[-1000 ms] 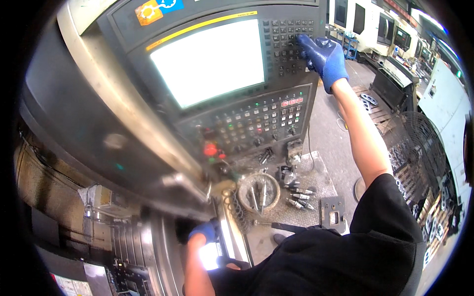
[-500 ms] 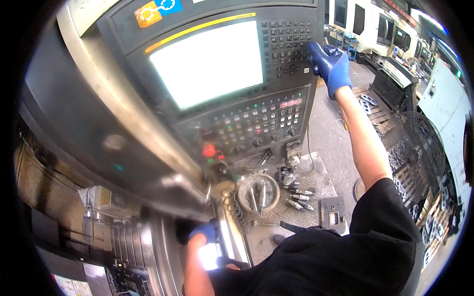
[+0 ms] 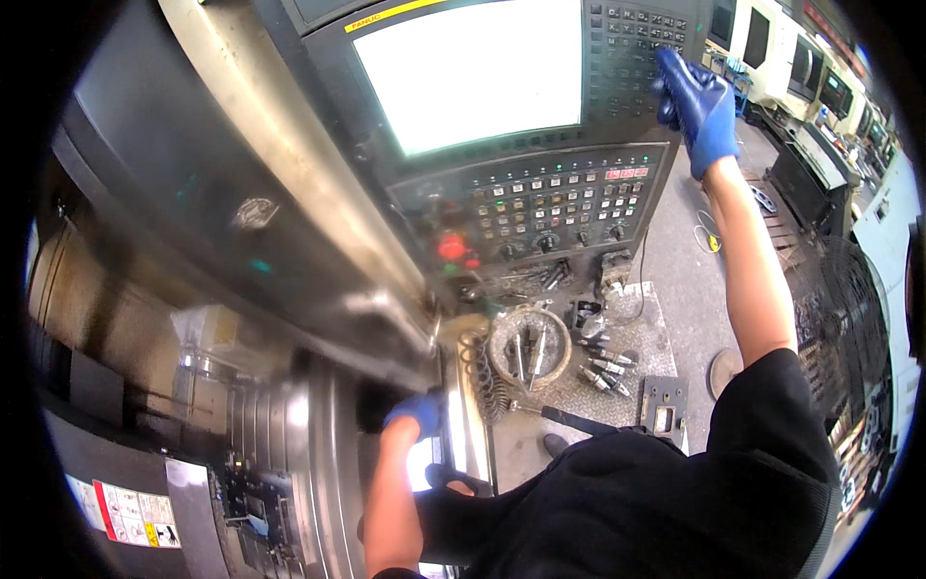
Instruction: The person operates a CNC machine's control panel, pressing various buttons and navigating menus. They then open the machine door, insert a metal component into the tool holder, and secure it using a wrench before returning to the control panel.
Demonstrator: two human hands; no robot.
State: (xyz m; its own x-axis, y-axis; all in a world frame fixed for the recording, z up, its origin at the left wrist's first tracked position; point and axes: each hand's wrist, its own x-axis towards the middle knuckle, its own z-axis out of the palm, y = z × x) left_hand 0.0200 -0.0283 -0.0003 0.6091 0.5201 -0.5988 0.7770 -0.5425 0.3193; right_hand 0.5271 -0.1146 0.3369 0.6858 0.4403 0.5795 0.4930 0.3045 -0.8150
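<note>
My right hand [image 3: 696,101], in a blue glove, is raised with its fingers loosely spread, holding nothing, fingertips on the keypad [image 3: 632,43] at the right of the lit screen [image 3: 473,68]. My left hand [image 3: 417,413], gloved too, rests low by the machine door edge; I cannot tell its grip. Below the button panel [image 3: 550,203], a round tray [image 3: 529,345] holds tools.
</note>
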